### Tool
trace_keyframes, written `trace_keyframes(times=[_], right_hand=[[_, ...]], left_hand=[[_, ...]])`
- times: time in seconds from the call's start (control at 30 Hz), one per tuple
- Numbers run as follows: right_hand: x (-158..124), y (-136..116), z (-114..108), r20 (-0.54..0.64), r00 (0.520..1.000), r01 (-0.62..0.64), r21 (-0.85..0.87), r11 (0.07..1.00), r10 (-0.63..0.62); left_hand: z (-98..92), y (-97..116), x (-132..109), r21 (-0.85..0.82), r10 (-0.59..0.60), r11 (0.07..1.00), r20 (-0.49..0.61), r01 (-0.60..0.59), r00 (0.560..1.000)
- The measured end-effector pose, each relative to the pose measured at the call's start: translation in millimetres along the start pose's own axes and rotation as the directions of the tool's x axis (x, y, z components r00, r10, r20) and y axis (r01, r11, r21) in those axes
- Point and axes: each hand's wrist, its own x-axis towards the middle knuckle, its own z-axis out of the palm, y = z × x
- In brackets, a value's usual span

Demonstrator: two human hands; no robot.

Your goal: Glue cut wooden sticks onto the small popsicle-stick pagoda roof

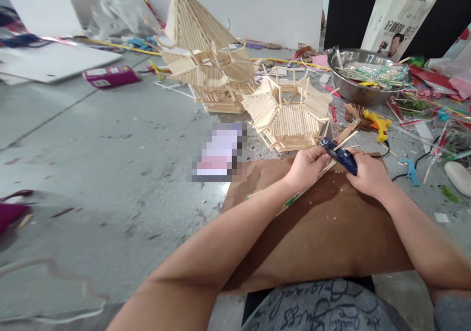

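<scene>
Head view: right hand (pixel 369 175) is gripping a blue glue gun (pixel 340 156) over the brown cardboard (pixel 324 242), open grey floor (pixel 110 139) lying to the left. Left hand (pixel 306 168) is pinching thin wooden sticks (pixel 311 183) at the nozzle; gun's long axis is running up-left toward the stick pavilion model (pixel 289 112).

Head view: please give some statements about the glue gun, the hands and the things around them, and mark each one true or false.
1. The right hand holds a dark blue glue gun. True.
2. The left hand rests on the metal bowl. False: it holds thin wooden sticks beside the glue gun; the bowl stands farther back.
3. A yellow glue gun lies on the floor near the bowl. True.
4. Both hands work above a white sheet. False: brown cardboard lies under them.
5. Two stick models stand on the floor, the taller model farther away than the low model. True.
</scene>
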Motion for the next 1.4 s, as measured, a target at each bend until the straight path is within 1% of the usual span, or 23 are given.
trace_keyframes(times=[0.13, 0.23, 0.37, 0.5, 0.67, 0.8, 0.93, 1.0, 1.13, 1.23, 1.33, 1.37, 1.4], right_hand=[[0.2, 3.3, 2.0, 0.015, 1.0, 0.017, 0.017, 1.0, -0.017], [0.4, 4.3, 2.0, 0.032, 0.999, 0.03, 0.042, 0.999, -0.031], [0.5, 4.7, 1.6, 0.023, 0.999, 0.032, 0.059, 0.998, -0.034], [1.4, 6.7, 2.2, 0.024, 0.999, 0.041, 0.062, 0.997, -0.043], [3.0, 10.6, 3.6, -0.014, 0.995, 0.095, 0.071, 0.993, -0.094], [3.6, 10.8, 3.4, -0.009, 0.992, 0.125, 0.088, 0.988, -0.124], [3.9, 10.8, 3.1, -0.018, 0.993, 0.119, 0.089, 0.989, -0.118], [4.2, 12.2, 3.0, -0.004, 0.991, 0.137, 0.087, 0.987, -0.137], [5.3, 17.3, 2.8, 0.009, 0.98, 0.196, 0.093, 0.976, -0.198], [6.1, 20.9, 3.0, -0.005, 0.968, 0.251, 0.101, 0.963, -0.252], [6.9, 22.3, 4.5, -0.017, 0.955, 0.298, 0.104, 0.949, -0.297], [7.2, 22.1, 5.4, -0.021, 0.954, 0.299, 0.099, 0.949, -0.298], [7.3, 21.5, 6.6, -0.029, 0.957, 0.291, 0.091, 0.952, -0.289]], left_hand=[[0.9, -1.9, 1.2, -0.155, -0.017, 0.988, 0.031, 0.022, 0.999], [1.0, 0.9, 0.9, -0.236, -0.042, 0.97, 0.054, 0.053, 0.998], [0.2, 6.6, 0.3, -0.293, -0.096, 0.948, 0.106, 0.123, 0.99], [-0.3, 8.3, 1.4, -0.323, -0.123, 0.933, 0.132, 0.16, 0.984], [-1.1, 8.0, 2.0, -0.332, -0.124, 0.928, 0.15, 0.168, 0.981], [-1.3, 7.4, 1.7, -0.34, -0.11, 0.926, 0.168, 0.163, 0.98], [-0.3, 5.7, 1.9, -0.34, -0.105, 0.928, 0.142, 0.148, 0.984], [0.2, 5.4, 2.1, -0.331, -0.111, 0.931, 0.144, 0.153, 0.983], [0.0, 6.7, 2.1, -0.378, -0.134, 0.903, 0.2, 0.203, 0.971], [-2.1, 7.7, 2.3, -0.412, -0.121, 0.883, 0.264, 0.225, 0.957], [-4.4, 5.4, 3.6, -0.353, -0.079, 0.917, 0.3, 0.187, 0.951], [-4.8, 3.6, 4.1, -0.296, -0.061, 0.944, 0.285, 0.149, 0.957], [-4.9, 1.3, 4.5, -0.214, -0.039, 0.972, 0.246, 0.093, 0.968]])
